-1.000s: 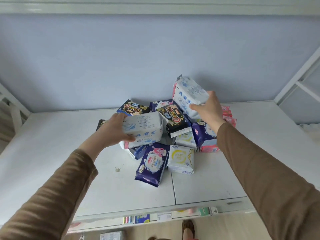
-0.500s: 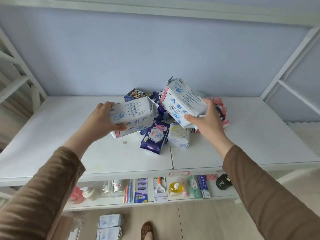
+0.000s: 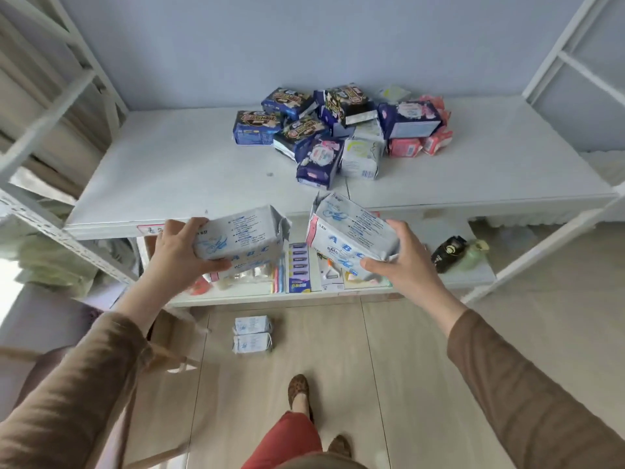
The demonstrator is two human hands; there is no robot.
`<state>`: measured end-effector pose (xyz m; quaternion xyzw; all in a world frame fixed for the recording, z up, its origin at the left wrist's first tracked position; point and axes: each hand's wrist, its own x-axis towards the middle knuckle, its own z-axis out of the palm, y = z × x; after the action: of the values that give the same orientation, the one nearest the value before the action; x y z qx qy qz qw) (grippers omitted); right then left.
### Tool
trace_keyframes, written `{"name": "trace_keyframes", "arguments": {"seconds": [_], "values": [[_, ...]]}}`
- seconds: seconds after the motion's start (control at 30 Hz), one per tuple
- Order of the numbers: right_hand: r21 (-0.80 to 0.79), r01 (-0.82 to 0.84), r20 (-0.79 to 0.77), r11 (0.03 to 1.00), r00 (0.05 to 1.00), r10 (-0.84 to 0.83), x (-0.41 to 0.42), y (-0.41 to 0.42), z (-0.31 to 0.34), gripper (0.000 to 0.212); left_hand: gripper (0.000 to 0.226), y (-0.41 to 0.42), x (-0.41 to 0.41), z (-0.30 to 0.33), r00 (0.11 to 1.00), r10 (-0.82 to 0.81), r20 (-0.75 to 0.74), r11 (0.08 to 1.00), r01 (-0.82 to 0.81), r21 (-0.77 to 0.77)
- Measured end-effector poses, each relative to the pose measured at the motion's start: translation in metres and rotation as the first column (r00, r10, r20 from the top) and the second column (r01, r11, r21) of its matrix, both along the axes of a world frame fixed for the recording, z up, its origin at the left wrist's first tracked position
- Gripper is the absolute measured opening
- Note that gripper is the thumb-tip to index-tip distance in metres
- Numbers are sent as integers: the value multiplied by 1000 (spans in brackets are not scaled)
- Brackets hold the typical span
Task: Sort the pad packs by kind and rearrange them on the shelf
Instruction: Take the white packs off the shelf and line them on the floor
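Note:
My left hand (image 3: 179,255) grips a white ABC pad pack (image 3: 241,236) in front of the shelf's front edge. A second white ABC pack (image 3: 351,231) is held tilted in my right hand (image 3: 402,265). Both packs hang over the floor, below the top shelf board (image 3: 162,170). On that board, right of centre, lies a heap of pad packs (image 3: 331,130): dark blue ones, a purple pack (image 3: 319,160), a white-and-yellow pack (image 3: 362,157) and pink packs (image 3: 419,143). Two more white packs (image 3: 252,335) lie on the floor.
The lower shelf (image 3: 473,275) holds small packaged goods, a dark bag (image 3: 448,253) and a green item. White frame posts rise at both sides, with a neighbouring rack on the left. My feet stand on the wooden floor (image 3: 389,350) in front.
Both hands have pulled their white packs off the heap, back and down past the shelf's front edge. The view has tipped downward, showing the lower shelf and the floor.

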<state>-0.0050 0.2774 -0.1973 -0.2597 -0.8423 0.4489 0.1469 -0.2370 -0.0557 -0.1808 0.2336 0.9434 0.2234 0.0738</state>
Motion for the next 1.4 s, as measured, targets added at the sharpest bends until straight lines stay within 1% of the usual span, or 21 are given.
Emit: {"name": "trace_keyframes", "arguments": {"seconds": [0.1,0.23,0.37,0.5,0.63,0.83,0.97,1.1,1.2,1.4], "values": [[59,-39,101,997,994,33,15,-32,-14,81,94,-32,11,-19,998,6,54,999,-4,-40],[72,-98,185,993,979,83,27,-81,-39,79,94,-69,24,-51,994,-34,102,994,44,-98],[63,-148,249,987,960,128,26,-133,-65,80,93,-117,31,-86,992,-29,126,993,43,-110],[78,-195,327,978,932,160,17,-191,-102,79,91,-164,26,-133,980,-3,198,992,28,-122],[85,-224,381,971,908,177,11,-240,-153,81,89,-194,14,-193,961,-5,276,989,46,-144],[-47,-209,450,977,869,207,14,-280,-255,84,82,-213,5,-309,937,-35,348,977,105,-184],[-112,-241,515,964,816,264,17,-293,-338,83,79,-212,9,-400,924,-55,379,971,138,-196],[-149,-333,570,931,740,356,20,-304,-431,79,76,-200,12,-495,912,-112,394,953,211,-217],[-169,-389,594,906,693,408,21,-309,-489,79,77,-188,12,-553,902,-134,412,946,240,-219],[-164,-418,621,893,660,423,14,-313,-612,79,81,-166,7,-675,887,-135,441,941,255,-224]]}}
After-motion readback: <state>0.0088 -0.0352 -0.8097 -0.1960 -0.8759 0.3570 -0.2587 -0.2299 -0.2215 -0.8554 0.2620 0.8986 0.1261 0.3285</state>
